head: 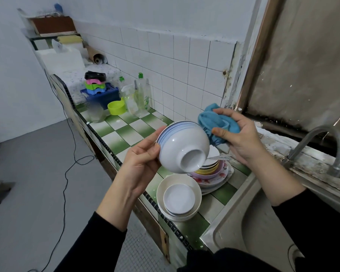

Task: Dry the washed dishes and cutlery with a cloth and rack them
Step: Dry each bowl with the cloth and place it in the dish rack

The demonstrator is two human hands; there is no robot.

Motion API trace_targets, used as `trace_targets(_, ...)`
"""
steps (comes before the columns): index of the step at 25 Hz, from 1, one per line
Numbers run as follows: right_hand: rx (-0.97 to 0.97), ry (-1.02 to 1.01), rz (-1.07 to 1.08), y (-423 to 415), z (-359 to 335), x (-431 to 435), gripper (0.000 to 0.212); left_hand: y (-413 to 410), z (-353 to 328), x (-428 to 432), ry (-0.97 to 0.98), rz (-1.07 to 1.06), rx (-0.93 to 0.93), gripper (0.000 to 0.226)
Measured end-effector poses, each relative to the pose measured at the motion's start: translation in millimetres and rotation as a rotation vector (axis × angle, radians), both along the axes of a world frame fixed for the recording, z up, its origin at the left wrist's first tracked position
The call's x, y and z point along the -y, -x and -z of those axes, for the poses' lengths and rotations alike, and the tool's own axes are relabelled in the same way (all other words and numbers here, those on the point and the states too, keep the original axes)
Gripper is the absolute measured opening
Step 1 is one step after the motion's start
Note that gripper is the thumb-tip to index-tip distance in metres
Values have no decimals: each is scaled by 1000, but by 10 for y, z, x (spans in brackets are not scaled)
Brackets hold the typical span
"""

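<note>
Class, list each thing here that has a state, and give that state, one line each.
striped bowl: held tilted, foot showing
left hand: gripping the bowl's rim
right hand: shut on the cloth
blue cloth: bunched against the bowl
cream bowls: stacked upright
coloured plates: stacked
tap: not running

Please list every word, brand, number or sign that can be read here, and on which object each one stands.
None can be read.
Dish soap bottle: its green label carries print, too blurred to read.
Spray bottle: no legible text.
Blue-striped bowl and cloth: no writing.
</note>
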State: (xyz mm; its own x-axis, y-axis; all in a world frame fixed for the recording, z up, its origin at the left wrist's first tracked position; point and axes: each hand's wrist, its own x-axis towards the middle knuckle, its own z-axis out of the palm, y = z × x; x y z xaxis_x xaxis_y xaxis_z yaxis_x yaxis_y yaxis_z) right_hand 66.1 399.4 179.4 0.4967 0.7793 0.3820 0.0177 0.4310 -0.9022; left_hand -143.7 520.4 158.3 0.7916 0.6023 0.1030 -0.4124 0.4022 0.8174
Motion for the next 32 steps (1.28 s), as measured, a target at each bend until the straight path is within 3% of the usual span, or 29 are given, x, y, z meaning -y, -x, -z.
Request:
trace_targets(4, 227, -80, 166, 169, -166, 157, 70, -86, -100, 89, -126, -169, -203, 40)
trace_targets(6, 569, -28, 160, 460, -153, 186, 66, -128, -140, 156, -142, -175, -216, 40)
trace_targets(8, 1050, 46, 325, 676, -9, 112, 56, -171, -172, 264, -143, -164, -202, 38)
trace_targets(9, 1115, 62, 397, 685, 58, 54, 55, -196, -173, 321, -146, -169, -196, 36)
trace_targets(10, 1059, 91, 434, 655, 100, -10, 52, -225, -181, 377, -134, -176, -191, 34)
trace_targets(12, 762, 99, 470, 569, 114, -117, 45, -288, -178, 430, -51, -190, -178, 35)
trace_targets(14, 666, 84, 507, 592, 140, -143, 43, -317, -175, 438, 34, -178, -162, 35)
trace_targets(17, 978, -72, 466, 731, 330, -87, 44, -289, -170, 420, 24, -164, -181, 40)
trace_targets(19, 1049, -132, 405, 663, 368, -54, 45, -264, -173, 400, 7, -168, -170, 43)
trace_targets(20, 952, -122, 418, 608, 358, -75, 45, -261, -183, 400, 18, -167, -147, 42)
trace_targets(23, 383, 13, 440, 463, 200, -172, 37, -286, -233, 445, 50, -180, -102, 37)
trace_targets(24, 343, 22, 453, 486, 176, -193, 36, -300, -246, 459, 61, -185, -96, 36)
trace_targets(29, 940, -162, 535, 695, 436, -102, 45, -328, -256, 361, 94, -240, -94, 31)
trace_targets(30, 915, -158, 550, 688, 463, -91, 45, -327, -240, 362, 75, -248, -100, 30)
trace_targets(32, 576, -78, 569, 608, 386, -120, 44, -337, -210, 398, 2, -279, -119, 28)
